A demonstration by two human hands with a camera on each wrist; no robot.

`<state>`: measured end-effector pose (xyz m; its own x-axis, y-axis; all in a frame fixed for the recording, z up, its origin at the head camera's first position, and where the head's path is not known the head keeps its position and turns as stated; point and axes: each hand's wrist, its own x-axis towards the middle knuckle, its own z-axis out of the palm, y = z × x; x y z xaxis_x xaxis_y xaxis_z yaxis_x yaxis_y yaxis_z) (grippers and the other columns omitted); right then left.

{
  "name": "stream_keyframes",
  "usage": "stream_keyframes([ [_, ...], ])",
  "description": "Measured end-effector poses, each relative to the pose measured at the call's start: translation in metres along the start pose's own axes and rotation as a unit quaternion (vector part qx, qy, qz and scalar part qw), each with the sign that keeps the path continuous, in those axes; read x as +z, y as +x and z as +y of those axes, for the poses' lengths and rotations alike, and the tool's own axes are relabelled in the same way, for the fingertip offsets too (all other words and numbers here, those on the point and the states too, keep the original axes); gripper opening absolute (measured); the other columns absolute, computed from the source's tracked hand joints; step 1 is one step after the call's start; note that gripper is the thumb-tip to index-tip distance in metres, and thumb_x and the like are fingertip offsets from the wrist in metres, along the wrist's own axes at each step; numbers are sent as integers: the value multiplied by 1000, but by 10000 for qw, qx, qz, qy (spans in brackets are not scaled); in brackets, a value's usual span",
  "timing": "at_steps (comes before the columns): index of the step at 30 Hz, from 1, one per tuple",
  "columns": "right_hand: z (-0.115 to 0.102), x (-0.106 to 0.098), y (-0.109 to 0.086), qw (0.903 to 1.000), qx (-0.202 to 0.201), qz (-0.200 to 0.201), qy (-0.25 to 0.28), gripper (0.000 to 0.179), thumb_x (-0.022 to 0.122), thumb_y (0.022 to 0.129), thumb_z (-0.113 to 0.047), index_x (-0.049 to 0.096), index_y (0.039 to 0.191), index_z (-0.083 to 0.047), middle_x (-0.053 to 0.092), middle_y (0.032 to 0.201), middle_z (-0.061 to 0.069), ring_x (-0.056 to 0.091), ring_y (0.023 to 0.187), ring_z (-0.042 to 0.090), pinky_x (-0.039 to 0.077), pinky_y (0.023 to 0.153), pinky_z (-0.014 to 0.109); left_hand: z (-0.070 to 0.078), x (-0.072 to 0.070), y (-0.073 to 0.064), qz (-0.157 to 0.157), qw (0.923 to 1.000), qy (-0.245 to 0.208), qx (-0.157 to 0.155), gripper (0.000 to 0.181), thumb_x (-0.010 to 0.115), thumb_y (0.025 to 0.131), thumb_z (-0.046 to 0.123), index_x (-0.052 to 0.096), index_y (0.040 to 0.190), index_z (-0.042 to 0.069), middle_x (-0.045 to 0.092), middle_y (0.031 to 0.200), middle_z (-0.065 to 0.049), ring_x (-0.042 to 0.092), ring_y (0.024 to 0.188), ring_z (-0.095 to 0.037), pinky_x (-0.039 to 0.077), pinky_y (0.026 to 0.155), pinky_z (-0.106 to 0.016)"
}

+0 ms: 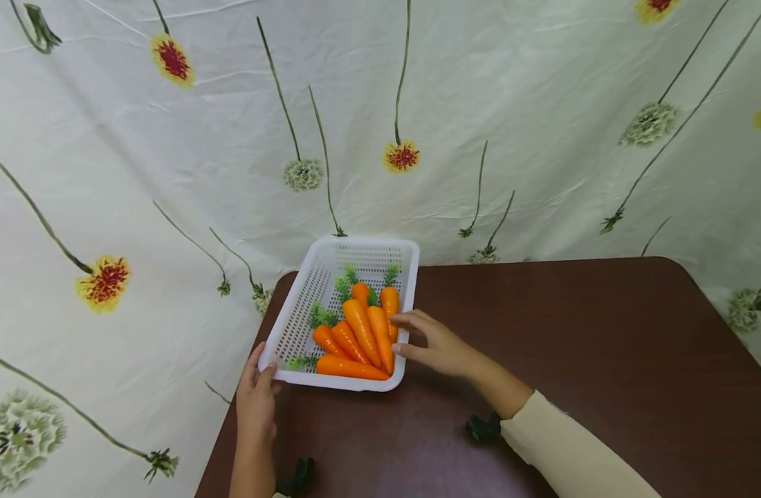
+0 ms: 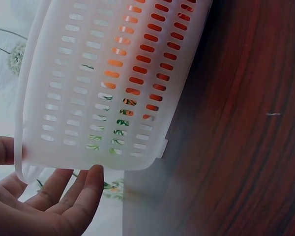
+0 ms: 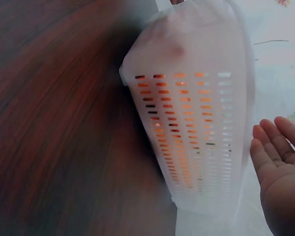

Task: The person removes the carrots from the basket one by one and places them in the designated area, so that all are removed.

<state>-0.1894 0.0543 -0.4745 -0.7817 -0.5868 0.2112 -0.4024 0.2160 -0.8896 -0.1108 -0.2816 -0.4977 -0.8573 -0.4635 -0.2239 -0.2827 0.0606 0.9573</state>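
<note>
A white plastic basket (image 1: 331, 380) with slotted walls holds several orange carrots (image 1: 359, 325) with green leafy tops. At its near left corner my left hand (image 1: 256, 394) grips the rim, thumb on top; the left wrist view shows the fingers (image 2: 91, 189) reaching beneath the rim to the end wall. My right hand (image 1: 439, 346) is at the right rim, fingers loosely extended over the edge beside the carrots. In the right wrist view, that hand (image 3: 285, 177) has relaxed fingers just beside the basket wall (image 3: 196, 59) and holds nothing.
The basket is at the left end of a dark brown wooden table (image 1: 573, 346). Behind and to the left hangs a pale cloth (image 1: 511, 90) printed with flowers. Dark straps (image 1: 483, 428) show at both wrists.
</note>
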Motion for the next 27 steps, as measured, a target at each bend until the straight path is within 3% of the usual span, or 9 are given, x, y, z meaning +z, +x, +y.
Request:
stream_keyframes([
  [5,1,-1,6,10000,3,-35,-86,54,72,95,-25,53,144,-10,54,141,13,54,135,28,42,115,46,-2,1,-3,41,9998,-170,13,51,42,108,34,31,158,38,41,158,-6,53,121,-21,51,83,-13],
  [12,0,-5,19,9992,-44,-165,-370,55,73,94,-23,53,143,-6,55,137,17,54,129,37,43,112,52,-4,6,-8,117,9996,-264,-13,51,42,108,34,31,157,40,42,158,-5,56,122,-24,53,81,-13],
  [19,-14,-4,30,9894,167,-879,-1145,64,71,94,-40,51,146,-8,52,145,8,52,132,28,43,113,48,-6,5,-9,34,9992,-388,-57,51,43,108,39,28,156,47,36,162,-3,50,129,-26,52,81,-11],
  [27,-25,8,38,9829,408,-1417,-1100,63,68,95,-43,52,146,-10,55,144,5,53,131,20,44,113,42,-12,4,-6,-328,9987,-386,34,56,44,107,39,21,158,46,34,161,-4,50,127,-22,52,83,-12],
])
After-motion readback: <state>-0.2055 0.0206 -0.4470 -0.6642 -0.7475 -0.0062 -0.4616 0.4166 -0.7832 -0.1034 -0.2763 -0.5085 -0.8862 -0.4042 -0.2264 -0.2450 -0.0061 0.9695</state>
